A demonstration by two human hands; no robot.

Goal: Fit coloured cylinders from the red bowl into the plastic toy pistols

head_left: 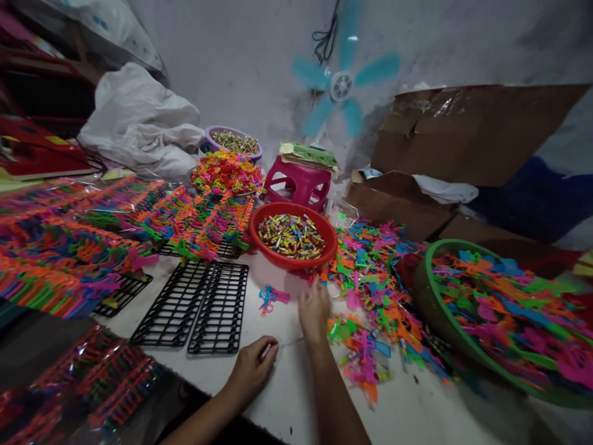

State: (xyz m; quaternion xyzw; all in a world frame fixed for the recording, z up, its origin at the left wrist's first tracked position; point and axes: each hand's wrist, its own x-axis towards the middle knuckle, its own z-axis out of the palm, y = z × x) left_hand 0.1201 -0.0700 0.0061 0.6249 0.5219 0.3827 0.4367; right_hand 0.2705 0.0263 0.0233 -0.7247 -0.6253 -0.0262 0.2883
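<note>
Hands at centre of a white work surface [287, 383]; right hand [314, 312] stretched forward, back of hand toward the camera, fingers curled down and reaching into the edge of a loose heap of small plastic toys [370, 278]; whether anything is pinched in it I cannot tell, the fingertips being hidden; left hand [252, 366] just behind and to the left of the right, resting on the surface, fingers folded into a loose fist with a pale sliver showing at the fingertips, too small to identify; a single blue-and-pink toy [271, 298] lies alone just left of the right hand, apart from both hands; directly beyond the right hand sits a red bowl [324, 247] filled with small multicoloured pieces; behind that bowl a pink stool [299, 182] with a flat stack on top; to the right of the heap a green-rimmed basin [428, 309] full of more toys; left of the hands, black plastic grids [199, 306] lie flat side by side; beyond them rows of bright toys [194, 219] stand set into further grids; a purple bowl [234, 141] and a white sack [139, 123] lie further back; a blue fan [343, 86] is on the wall; cardboard boxes [445, 142] stand at far right.
</note>
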